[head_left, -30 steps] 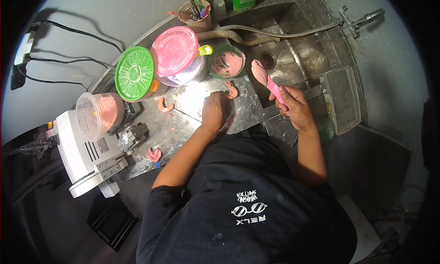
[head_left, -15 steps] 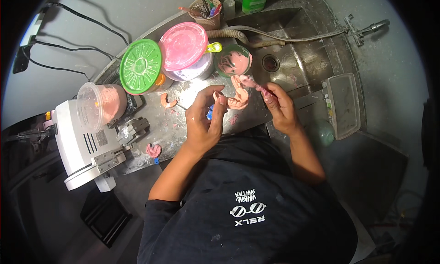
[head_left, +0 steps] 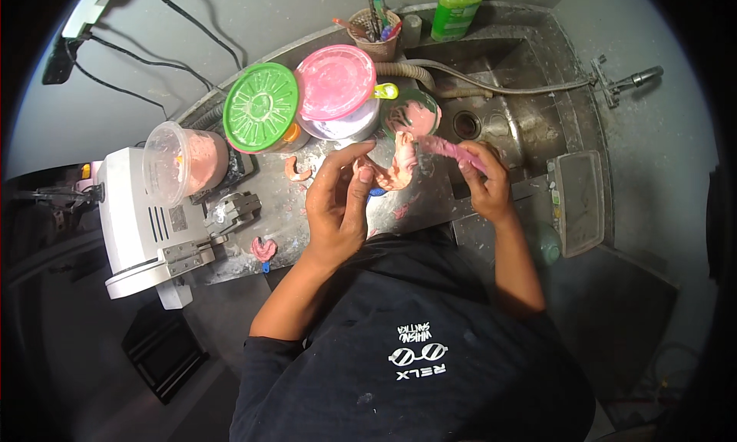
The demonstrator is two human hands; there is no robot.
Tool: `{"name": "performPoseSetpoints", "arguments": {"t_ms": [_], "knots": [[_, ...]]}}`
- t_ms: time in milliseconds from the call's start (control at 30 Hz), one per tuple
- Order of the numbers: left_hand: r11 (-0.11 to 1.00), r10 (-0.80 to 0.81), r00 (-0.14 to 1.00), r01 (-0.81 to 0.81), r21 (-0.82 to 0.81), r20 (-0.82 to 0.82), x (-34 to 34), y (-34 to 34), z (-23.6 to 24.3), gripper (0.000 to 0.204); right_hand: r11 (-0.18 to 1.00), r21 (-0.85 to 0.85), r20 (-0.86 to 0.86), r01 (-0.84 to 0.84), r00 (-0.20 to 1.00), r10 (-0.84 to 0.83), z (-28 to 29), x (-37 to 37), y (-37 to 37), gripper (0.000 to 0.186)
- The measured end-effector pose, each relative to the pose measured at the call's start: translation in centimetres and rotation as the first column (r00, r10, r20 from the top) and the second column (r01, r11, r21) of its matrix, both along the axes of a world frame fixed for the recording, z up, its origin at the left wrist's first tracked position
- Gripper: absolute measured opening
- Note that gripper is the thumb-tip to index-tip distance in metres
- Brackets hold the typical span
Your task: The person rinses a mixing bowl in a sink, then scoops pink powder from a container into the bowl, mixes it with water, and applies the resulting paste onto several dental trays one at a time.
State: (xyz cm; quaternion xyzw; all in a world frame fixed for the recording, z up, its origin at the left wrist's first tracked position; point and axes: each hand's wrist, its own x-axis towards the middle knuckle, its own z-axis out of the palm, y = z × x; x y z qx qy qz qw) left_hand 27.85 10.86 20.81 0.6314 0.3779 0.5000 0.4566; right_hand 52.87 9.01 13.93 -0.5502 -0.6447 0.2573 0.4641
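A peach-pink, horseshoe-shaped dental cast (head_left: 402, 165) is held up in my left hand (head_left: 335, 200), between thumb and curled fingers. My right hand (head_left: 490, 182) grips a pink spatula (head_left: 453, 149), its blade smeared with pink paste. The blade's tip is at the far right end of the cast; whether they touch I cannot tell. Just beyond stands a green mixing bowl (head_left: 386, 124) with pink paste in it. A blue piece (head_left: 377, 191) shows below the cast, partly hidden. To the left, a smaller orange-pink horseshoe piece (head_left: 292, 169) lies on the metal counter.
Tubs with a green lid (head_left: 262, 106) and a pink lid (head_left: 335, 81) stand at the back left. Farther left are a clear tub of pink powder (head_left: 165, 165) and a white machine (head_left: 130, 211). A pink impression (head_left: 263, 248) lies near the front edge. The sink (head_left: 507, 119) is right.
The whole view has shifted slightly. My right hand has turned the spatula, which now lies flatter with more of its length showing. My left hand still holds the cast.
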Motion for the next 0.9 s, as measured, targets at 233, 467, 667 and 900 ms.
{"name": "performPoseSetpoints", "arguments": {"t_ms": [233,467,667,900], "knots": [[0.970,0.098,0.952,-0.026,-0.242,0.289,0.7,0.1,1.2,0.034,0.972,-0.221,0.519,0.084,0.854,0.044,-1.0,1.6,4.6,0.032],[0.910,0.198,0.865,0.013,-0.415,0.461,0.1,1.3,1.4,0.027,0.848,-0.426,-0.817,0.314,0.269,-0.510,2.1,20.9,9.6,0.059],[0.921,0.126,0.792,0.130,-0.366,0.597,1.4,2.1,1.7,0.028,0.973,-0.091,-0.995,0.210,-0.064,-0.080,0.3,28.6,9.1,0.052],[0.925,0.043,0.848,0.165,-0.341,0.528,2.5,1.8,3.1,0.026,0.830,-0.425,0.564,0.362,0.823,-0.070,7.3,13.5,0.5,0.051]]}}
